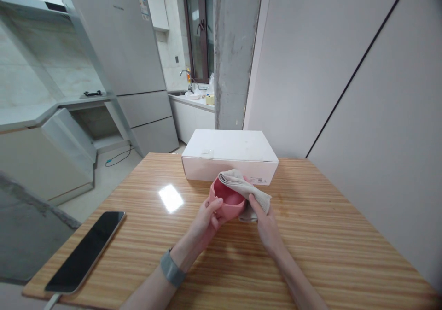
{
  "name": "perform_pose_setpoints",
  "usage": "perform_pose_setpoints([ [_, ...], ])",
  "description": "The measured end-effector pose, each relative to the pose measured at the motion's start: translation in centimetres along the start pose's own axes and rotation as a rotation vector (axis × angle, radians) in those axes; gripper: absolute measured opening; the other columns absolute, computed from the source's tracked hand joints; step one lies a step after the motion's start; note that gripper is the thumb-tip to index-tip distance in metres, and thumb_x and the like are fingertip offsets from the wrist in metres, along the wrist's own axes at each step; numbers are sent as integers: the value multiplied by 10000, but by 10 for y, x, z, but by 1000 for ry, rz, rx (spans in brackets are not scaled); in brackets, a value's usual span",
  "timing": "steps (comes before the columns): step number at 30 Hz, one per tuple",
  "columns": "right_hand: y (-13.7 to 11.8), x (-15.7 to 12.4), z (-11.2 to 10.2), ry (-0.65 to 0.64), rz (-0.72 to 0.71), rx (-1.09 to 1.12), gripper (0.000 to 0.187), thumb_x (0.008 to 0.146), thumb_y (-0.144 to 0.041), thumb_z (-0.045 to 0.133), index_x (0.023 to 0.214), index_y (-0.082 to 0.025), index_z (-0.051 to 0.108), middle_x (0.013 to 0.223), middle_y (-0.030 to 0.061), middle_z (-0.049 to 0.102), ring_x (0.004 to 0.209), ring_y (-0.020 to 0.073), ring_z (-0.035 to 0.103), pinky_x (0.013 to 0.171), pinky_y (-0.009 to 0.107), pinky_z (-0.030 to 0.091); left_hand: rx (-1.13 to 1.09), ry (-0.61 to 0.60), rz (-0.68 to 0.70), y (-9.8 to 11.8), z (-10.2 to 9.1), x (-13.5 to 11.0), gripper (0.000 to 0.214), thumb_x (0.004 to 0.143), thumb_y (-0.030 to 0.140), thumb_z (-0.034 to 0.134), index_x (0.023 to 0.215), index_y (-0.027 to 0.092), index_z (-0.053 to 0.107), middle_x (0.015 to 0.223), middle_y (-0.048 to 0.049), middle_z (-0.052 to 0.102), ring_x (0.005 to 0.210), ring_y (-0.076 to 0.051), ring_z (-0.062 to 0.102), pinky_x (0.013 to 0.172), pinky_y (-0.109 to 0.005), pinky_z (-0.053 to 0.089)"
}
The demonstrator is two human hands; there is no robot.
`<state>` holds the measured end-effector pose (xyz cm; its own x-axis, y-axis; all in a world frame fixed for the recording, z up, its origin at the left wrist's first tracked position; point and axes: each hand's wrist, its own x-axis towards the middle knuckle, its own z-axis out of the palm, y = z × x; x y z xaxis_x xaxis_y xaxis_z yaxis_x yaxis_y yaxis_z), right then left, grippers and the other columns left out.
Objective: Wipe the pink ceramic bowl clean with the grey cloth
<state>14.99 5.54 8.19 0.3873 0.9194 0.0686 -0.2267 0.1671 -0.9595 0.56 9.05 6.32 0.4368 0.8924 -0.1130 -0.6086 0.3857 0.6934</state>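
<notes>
A pink bowl (226, 200) is tilted toward me just above the wooden table (311, 245). My left hand (206, 222) grips its near left rim, thumb on the edge. A beige cloth (247, 190) lies draped over the bowl's right rim and partly inside it. My right hand (264, 222) pinches that cloth against the bowl's right side. A grey band sits on my left wrist (171, 268).
A closed white box (229, 155) stands right behind the bowl. A black phone (88, 250) lies near the table's left edge. A kitchen with a fridge (131, 61), counter and sink lies beyond on the left; a grey wall (345, 70) runs along the right.
</notes>
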Motion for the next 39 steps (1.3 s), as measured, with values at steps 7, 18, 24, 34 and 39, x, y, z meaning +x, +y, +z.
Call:
perform_pose_setpoints([
  [7,4,7,-6,-7,5,59,355,765,-477,733,1044,-257,738,1182,9,714,1250,262,550,1133,416,346,68,-35,-130,0,-4,-1,490,746,388,767,1152,137,655,1207,-128,675,1039,-220,654,765,-231,524],
  [18,2,17,-22,36,268,241,386,633,-450,823,928,-214,746,1079,40,755,1165,304,620,1028,406,471,9,-17,-404,5,-7,0,492,863,505,596,1176,129,653,982,-82,747,715,-160,688,566,-233,548],
  [24,13,20,-22,24,136,146,423,648,-502,809,957,-219,752,1065,40,758,1140,317,628,1061,450,427,15,-29,-237,0,-9,4,471,878,388,592,1317,223,545,1172,-74,695,875,-209,700,602,-273,574],
  [34,11,7,-5,-57,-23,57,476,762,-522,722,1172,-282,694,1262,2,671,1282,274,518,1148,429,323,-51,-106,-61,1,-4,1,443,854,285,628,1263,118,587,1242,-140,655,1203,-303,573,939,-362,505],
  [39,8,12,-12,37,-6,33,454,705,-559,745,1034,-245,749,1148,35,728,1178,307,598,1083,444,406,60,-54,-159,1,-8,-2,400,787,307,732,1122,104,649,1123,-158,706,1027,-276,670,837,-329,540],
])
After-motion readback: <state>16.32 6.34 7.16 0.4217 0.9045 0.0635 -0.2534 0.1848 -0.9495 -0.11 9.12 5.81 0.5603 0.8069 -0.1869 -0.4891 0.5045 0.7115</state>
